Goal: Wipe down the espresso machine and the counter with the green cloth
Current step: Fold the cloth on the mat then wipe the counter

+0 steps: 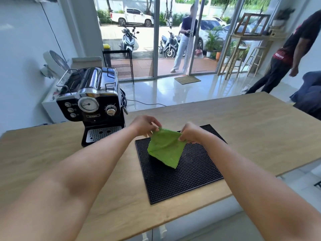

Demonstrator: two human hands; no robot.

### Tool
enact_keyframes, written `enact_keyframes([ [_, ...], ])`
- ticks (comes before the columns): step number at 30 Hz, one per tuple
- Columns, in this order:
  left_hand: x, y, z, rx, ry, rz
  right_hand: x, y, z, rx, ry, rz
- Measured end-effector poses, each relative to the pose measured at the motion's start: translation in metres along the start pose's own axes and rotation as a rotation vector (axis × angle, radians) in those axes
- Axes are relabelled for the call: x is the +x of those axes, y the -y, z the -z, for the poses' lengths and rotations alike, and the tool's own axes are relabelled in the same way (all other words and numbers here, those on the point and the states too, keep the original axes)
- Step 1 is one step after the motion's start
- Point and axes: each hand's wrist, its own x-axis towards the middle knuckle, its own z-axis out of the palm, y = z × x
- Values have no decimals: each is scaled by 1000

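Over the black mat in the middle of the desk, I have both hands on the green cloth. My left hand pinches its top corner, the fingers curled onto the fabric. My right hand grips the right edge close by, closed round the cloth. The cloth hangs folded between them, its lower corner pointing down at the mat; I cannot tell whether it touches. The espresso machine stands upright at the left of the desk, near the mat's far left corner and apart from both hands.
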Motion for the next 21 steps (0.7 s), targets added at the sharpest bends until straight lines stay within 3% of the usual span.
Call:
enact_keyframes([
  [5,-18,-14,13,234,78,-40,-14,29,23,-42,10,160],
  [9,-31,-16,19,250,138,-31,-23,45,29,-106,69,214],
  [17,-55,0,61,-84,39,-44,-25,57,41,-49,2,251],
  [21,-72,5,78,-309,-119,-72,-29,69,46,56,-62,337],
])
